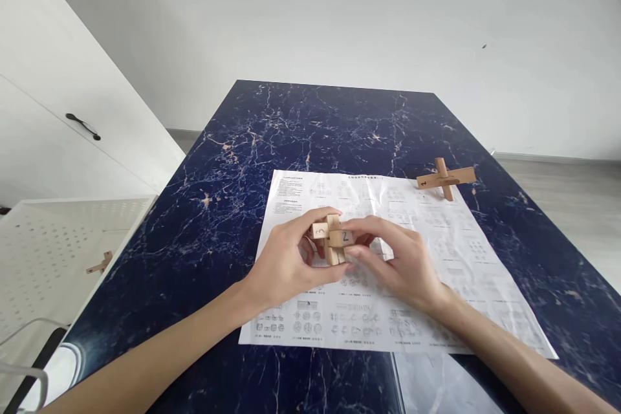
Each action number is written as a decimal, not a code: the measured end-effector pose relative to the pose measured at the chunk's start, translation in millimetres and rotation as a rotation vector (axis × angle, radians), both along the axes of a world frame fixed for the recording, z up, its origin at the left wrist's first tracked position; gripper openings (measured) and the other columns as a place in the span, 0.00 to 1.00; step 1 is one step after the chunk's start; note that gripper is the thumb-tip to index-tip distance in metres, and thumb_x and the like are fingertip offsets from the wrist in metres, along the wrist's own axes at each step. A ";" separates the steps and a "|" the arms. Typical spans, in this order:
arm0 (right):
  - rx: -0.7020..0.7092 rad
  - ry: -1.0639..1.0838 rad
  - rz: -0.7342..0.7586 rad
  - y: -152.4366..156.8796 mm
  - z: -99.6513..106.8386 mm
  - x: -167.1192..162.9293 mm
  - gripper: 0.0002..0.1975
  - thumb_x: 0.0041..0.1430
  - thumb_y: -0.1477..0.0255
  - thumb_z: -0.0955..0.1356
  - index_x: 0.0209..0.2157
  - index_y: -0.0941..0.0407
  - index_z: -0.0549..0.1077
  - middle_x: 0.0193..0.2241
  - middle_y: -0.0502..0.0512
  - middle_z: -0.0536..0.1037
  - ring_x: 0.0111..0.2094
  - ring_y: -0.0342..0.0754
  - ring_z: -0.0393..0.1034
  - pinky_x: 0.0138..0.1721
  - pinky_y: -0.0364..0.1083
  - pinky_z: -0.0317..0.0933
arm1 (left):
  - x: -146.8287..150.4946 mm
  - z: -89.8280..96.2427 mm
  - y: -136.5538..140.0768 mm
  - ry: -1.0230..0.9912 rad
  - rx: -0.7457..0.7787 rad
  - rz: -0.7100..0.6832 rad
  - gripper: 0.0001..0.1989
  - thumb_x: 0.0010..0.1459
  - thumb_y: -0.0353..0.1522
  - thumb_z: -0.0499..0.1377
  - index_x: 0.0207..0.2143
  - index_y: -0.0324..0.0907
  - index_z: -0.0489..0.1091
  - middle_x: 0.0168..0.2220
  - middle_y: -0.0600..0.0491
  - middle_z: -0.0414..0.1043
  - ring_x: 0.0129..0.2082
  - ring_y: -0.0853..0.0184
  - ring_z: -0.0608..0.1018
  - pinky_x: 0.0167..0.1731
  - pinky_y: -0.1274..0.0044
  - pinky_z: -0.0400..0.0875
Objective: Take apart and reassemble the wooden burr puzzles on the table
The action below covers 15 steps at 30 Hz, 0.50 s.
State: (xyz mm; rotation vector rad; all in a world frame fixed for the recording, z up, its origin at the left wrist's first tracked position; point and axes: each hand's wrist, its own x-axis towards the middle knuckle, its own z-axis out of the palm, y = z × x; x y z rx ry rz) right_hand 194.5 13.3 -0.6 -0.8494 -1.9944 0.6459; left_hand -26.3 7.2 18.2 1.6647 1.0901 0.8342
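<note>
A small wooden interlocking puzzle is held between both hands above a printed sheet. My left hand curls around it, thumb below and fingers on its far left side. My right hand pinches the block marked 2 on the puzzle's right, between thumb and forefinger. A block marked 3 juts out on the left. Beneath lies the white instruction sheet, creased and covered with small diagrams and text. Partly over the sheet's far right corner sits a crossed wooden piece, also marked 2.
The dark blue marble-patterned table reaches back toward a white wall. At left stand a white cabinet with a black handle and a white perforated surface with a small wooden piece at its edge.
</note>
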 end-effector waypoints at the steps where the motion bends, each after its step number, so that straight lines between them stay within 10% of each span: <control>1: -0.034 0.034 -0.026 1.2 0.0 1.0 0.08 0.75 0.71 0.69 0.53 0.51 0.75 0.37 0.51 0.83 0.33 0.45 0.78 0.34 0.45 0.72 | 0.3 1.6 0.5 -0.033 -0.040 0.005 0.30 0.55 0.41 0.75 0.58 0.48 0.71 0.39 0.56 0.77 0.28 0.70 0.76 0.27 0.77 0.75; 8: -0.126 -0.016 -0.160 7.6 1.2 2.5 0.10 0.76 0.63 0.68 0.50 0.54 0.72 0.37 0.52 0.81 0.31 0.45 0.76 0.32 0.44 0.70 | -1.1 3.5 5.5 -0.213 -0.130 0.000 0.27 0.56 0.38 0.73 0.56 0.47 0.71 0.49 0.49 0.78 0.45 0.60 0.82 0.41 0.69 0.82; 15: 0.061 -0.214 -0.064 6.9 4.1 2.7 0.13 0.79 0.63 0.61 0.44 0.55 0.71 0.30 0.52 0.78 0.24 0.44 0.69 0.27 0.44 0.64 | 0.4 5.8 3.6 -0.218 -0.191 -0.093 0.30 0.52 0.35 0.75 0.56 0.48 0.72 0.46 0.50 0.78 0.37 0.64 0.81 0.39 0.69 0.83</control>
